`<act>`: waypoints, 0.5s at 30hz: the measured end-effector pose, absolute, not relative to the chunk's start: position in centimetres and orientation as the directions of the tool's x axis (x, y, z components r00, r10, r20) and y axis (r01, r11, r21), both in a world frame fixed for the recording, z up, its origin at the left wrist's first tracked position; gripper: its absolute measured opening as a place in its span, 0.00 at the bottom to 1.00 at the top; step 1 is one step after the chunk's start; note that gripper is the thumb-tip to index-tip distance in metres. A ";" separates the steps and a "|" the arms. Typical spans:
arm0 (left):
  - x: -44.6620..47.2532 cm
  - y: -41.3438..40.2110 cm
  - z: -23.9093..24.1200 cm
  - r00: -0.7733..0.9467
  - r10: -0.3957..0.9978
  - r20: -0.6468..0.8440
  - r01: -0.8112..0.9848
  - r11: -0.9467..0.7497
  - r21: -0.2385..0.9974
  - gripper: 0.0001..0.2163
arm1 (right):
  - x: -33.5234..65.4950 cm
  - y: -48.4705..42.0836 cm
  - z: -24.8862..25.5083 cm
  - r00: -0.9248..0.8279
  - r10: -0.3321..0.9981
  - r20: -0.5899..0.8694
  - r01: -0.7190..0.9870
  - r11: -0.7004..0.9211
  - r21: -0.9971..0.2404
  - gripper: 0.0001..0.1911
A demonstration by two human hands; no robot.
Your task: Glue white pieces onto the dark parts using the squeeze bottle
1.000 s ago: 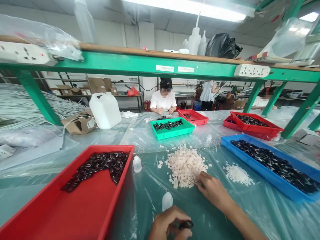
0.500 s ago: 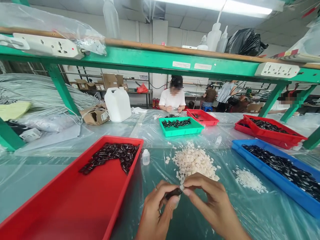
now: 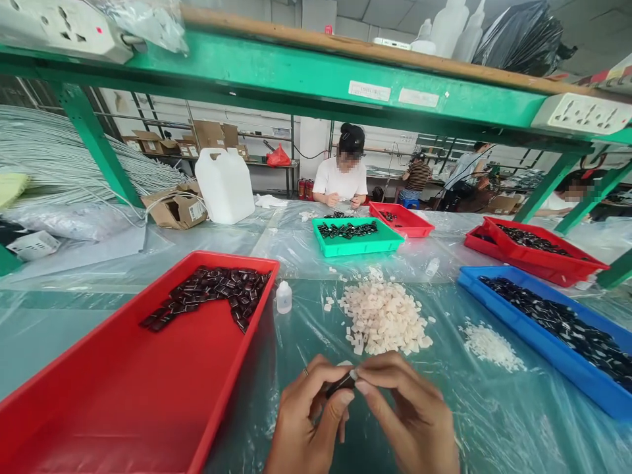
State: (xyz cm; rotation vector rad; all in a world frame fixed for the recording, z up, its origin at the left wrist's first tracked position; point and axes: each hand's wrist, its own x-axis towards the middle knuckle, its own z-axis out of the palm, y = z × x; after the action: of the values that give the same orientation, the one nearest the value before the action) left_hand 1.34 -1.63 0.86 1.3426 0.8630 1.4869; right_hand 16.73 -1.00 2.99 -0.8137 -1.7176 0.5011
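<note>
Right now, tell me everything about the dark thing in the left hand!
The small, dark, oblong piece looks smooth and shiny, perhaps plastic. The left hand pinches it between thumb and fingers, slanting up rightward, above the green table. At its right end is a small whitish piece pinched by the right hand; joined or not, I can't tell. Fingers hide parts.

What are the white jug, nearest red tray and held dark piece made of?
White jug: matte, likely plastic, from its moulded handle. Red tray: smooth, probably plastic, from its soft sheen. Dark piece: sheen suggests plastic, but fingers partly hide it.
</note>
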 end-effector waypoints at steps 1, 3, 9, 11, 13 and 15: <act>1.4 -1.7 0.9 0.017 0.944 0.328 -0.175 -0.320 0.931 0.06 | 16.5 -1.1 2.6 -0.132 0.745 0.654 0.253 0.663 -0.705 0.13; 1.4 -1.8 1.0 0.004 0.947 0.320 -0.162 -0.315 0.935 0.06 | 16.2 -1.2 2.2 -0.114 0.765 0.633 0.226 0.641 -0.734 0.12; 0.7 -2.0 1.3 -0.010 0.939 0.345 -0.069 -0.344 0.936 0.06 | 16.7 -1.1 3.3 -0.198 0.776 0.600 0.167 0.629 -0.759 0.10; 0.3 -1.9 1.4 0.007 0.935 0.355 -0.030 -0.354 0.935 0.06 | 17.0 -1.1 3.9 -0.238 0.773 0.588 0.183 0.631 -0.754 0.08; 0.0 -1.6 1.5 0.082 0.939 0.335 0.033 -0.338 0.940 0.05 | 17.5 -1.0 4.4 -0.285 0.768 0.574 0.214 0.635 -0.743 0.07; -0.2 -1.0 1.6 0.171 0.953 0.249 0.104 -0.269 0.957 0.07 | 18.8 -0.6 4.8 -0.330 0.764 0.554 0.265 0.638 -0.723 0.08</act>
State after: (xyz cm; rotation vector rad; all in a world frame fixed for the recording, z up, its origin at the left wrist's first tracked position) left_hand -0.22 -0.97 1.62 1.5677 1.0453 1.2149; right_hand 18.78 -0.58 4.81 -0.8162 -1.8877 0.6457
